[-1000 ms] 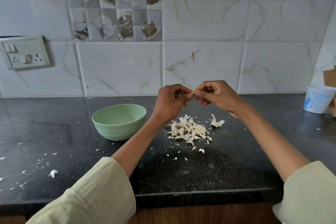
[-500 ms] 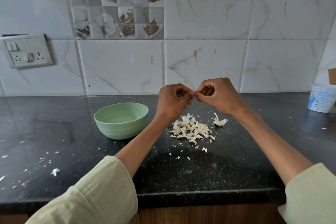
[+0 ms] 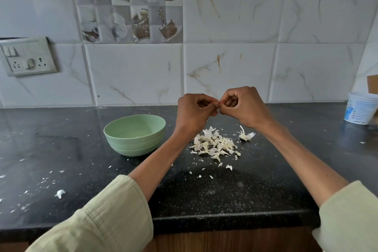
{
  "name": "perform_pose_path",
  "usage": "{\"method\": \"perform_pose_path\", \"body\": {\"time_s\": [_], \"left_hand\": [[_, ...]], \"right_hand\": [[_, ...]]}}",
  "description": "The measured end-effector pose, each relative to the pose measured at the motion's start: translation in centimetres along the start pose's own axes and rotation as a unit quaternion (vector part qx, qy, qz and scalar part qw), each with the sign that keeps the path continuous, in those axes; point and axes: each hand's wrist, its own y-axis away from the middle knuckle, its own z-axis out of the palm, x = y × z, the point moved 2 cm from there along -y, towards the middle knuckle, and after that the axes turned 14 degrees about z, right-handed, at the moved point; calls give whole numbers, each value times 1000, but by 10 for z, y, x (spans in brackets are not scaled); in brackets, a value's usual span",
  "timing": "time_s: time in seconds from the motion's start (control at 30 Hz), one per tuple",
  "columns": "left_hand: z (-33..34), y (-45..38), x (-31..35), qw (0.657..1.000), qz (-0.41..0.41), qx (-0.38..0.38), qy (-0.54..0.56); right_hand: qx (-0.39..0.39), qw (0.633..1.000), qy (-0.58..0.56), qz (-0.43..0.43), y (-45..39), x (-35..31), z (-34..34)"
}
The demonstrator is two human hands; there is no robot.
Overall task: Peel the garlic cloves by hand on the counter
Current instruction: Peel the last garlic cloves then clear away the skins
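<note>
The left hand (image 3: 193, 113) and right hand (image 3: 244, 106) are raised above the counter (image 3: 225, 190), fingers curled, fingertips pinched together on a garlic clove (image 3: 218, 105) almost wholly hidden between them. A pile of peels (image 3: 215, 144) lies below, mid-counter, right of the green bowl (image 3: 135, 134).

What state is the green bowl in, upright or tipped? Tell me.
Upright. The green bowl sits flat on its base on the black counter, rim level and opening facing up, left of the peel pile.

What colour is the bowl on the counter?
Pale green, plain; the bowl shows in the head view.
</note>
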Motion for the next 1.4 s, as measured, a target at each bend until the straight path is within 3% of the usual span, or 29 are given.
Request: {"method": "perform_pose_path", "body": {"time_s": [0.3,0.53,0.7,0.83,1.07,1.4], "left_hand": [[2,0,-4,998,-16,14,54],[5,1,-8,975,-96,19,197],[3,-4,-8,958,-115,28,260],[-1,-6,-12,955,-113,38,271],[-1,-5,-15,966,-109,26,233],[1,-6,-14,966,-117,17,228]], "right_hand": [[12,1000,9,1,0,0,2],[45,999,-3,9,-4,3,1],[-38,993,-93,66,-7,4,-2],[-85,985,-131,70,-8,6,-1],[-94,975,-184,80,-8,6,-2],[-43,995,-91,3,-4,0,-1]]}}
